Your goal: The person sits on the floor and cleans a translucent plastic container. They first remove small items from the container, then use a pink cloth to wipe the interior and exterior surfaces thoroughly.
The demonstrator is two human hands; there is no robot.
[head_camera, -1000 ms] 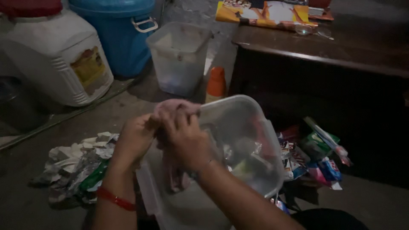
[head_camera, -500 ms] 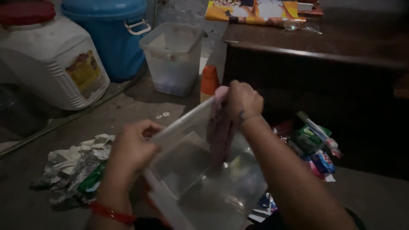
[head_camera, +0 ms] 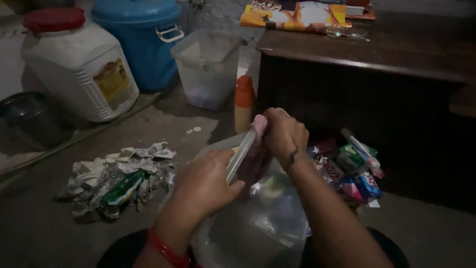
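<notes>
A clear plastic box (head_camera: 263, 223) is tilted on edge in front of me. My left hand (head_camera: 206, 186) grips its near rim, and a red band sits on that wrist. At the box's top edge my right hand (head_camera: 283, 135) presses a pinkish cloth (head_camera: 256, 159) against the wall, the cloth hanging down inside. Some small colourful items show blurred through the clear plastic.
Crumpled wrappers (head_camera: 119, 181) lie on the floor at left, colourful packets (head_camera: 354, 168) at right. Behind stand an orange-capped bottle (head_camera: 244, 101), a clear tub (head_camera: 208, 67), a blue bin (head_camera: 141, 39), a white red-lidded jug (head_camera: 74, 64) and a dark pot (head_camera: 27, 119). A dark wooden table (head_camera: 386, 54) holds papers and glasses.
The box has been tipped up further onto its edge. My right hand with the cloth moved from the middle of the box to its top rim; my left hand shifted to the near rim.
</notes>
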